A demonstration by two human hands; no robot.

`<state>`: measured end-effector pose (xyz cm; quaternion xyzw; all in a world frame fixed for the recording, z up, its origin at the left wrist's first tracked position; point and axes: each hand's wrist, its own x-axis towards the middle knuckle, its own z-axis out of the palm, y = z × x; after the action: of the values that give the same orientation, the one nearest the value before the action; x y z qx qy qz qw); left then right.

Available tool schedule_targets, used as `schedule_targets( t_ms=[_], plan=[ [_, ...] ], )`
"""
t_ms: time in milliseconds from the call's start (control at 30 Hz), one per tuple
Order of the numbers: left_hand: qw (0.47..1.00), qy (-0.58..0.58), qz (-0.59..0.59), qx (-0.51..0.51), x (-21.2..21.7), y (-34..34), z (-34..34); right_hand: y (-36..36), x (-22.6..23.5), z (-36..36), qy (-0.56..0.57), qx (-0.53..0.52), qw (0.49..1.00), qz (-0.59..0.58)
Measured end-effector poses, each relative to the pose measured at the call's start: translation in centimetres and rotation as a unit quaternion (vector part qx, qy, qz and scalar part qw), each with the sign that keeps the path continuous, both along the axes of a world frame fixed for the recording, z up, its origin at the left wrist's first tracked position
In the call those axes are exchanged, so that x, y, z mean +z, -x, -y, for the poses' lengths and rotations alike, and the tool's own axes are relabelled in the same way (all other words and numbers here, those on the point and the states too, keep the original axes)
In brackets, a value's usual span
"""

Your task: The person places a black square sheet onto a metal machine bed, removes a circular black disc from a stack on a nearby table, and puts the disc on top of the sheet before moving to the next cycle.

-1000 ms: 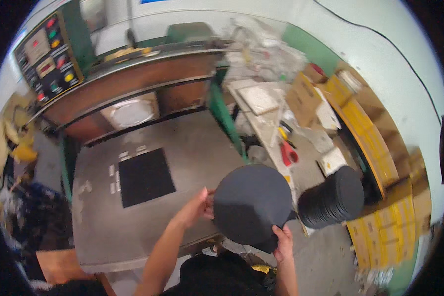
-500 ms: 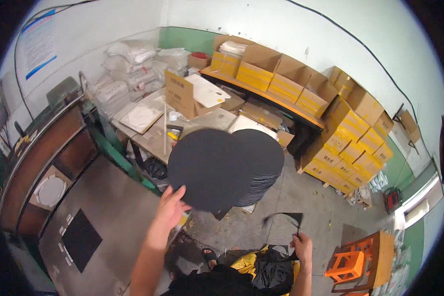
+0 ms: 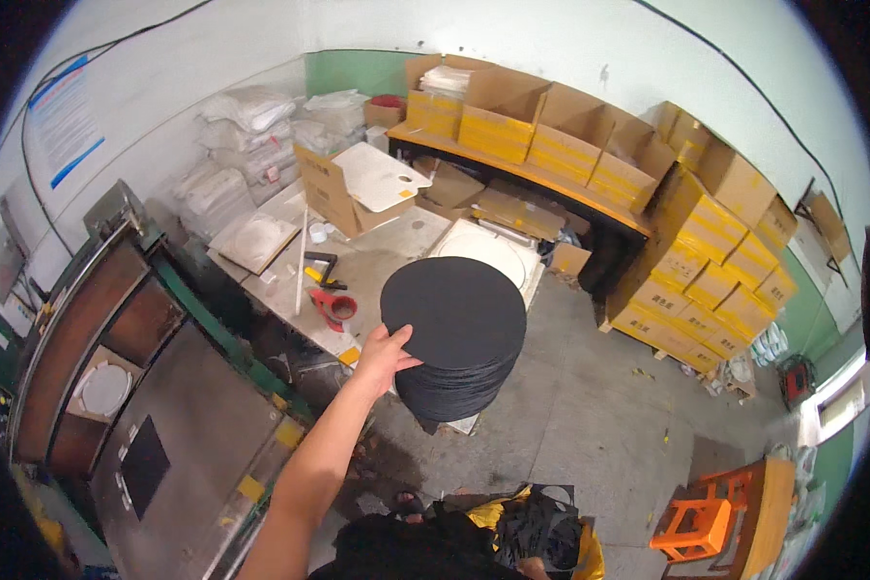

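Observation:
My left hand (image 3: 385, 360) grips the near-left edge of a black round disc (image 3: 454, 311), its thumb on top. The disc lies over a tall stack of similar black discs (image 3: 454, 391), squared up with it. Low in the picture, a yellow sack (image 3: 590, 556) bulges with black offcuts (image 3: 543, 527). Only a small part of my right hand (image 3: 532, 568) shows beside these offcuts; its fingers are hidden.
Left stands a green-framed machine with a flat bed (image 3: 198, 425), bearing a black square sheet (image 3: 145, 467). Behind the stack, a worktable (image 3: 372, 256) holds a red tape dispenser (image 3: 335, 307). Cartons (image 3: 686, 290) are piled at right, near an orange stool (image 3: 694, 530).
My left hand has brought the disc rightward onto the stack. My right hand has dropped to the sack, and the curved black offcut it held is no longer visible in it.

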<state>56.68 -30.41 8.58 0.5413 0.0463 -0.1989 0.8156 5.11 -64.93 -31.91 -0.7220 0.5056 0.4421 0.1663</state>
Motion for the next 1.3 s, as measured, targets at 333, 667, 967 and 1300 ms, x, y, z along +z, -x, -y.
schedule_targets(
  t_ms=[333, 667, 967, 1300],
  plan=[
    [0.996, 0.012, 0.083, 0.031, -2.1, 8.0, -14.6, -26.9, -1.4, -7.0, -0.184, 0.668, 0.706, 0.149],
    [0.468, -0.517, -0.027, 0.716, -3.0, 62.5, -35.3, -39.2, -0.6, -18.3, -0.385, 0.279, 0.866, 0.156],
    [-0.021, -0.552, -0.305, 0.776, 4.3, 103.2, -30.2, -25.4, 1.2, -46.4, -0.286, 0.716, 0.637, -0.007],
    [0.225, -0.222, -0.159, 0.935, 6.2, 106.5, -35.3, -20.4, -2.3, -54.2, -0.446, 0.684, 0.573, 0.067]
  ],
)
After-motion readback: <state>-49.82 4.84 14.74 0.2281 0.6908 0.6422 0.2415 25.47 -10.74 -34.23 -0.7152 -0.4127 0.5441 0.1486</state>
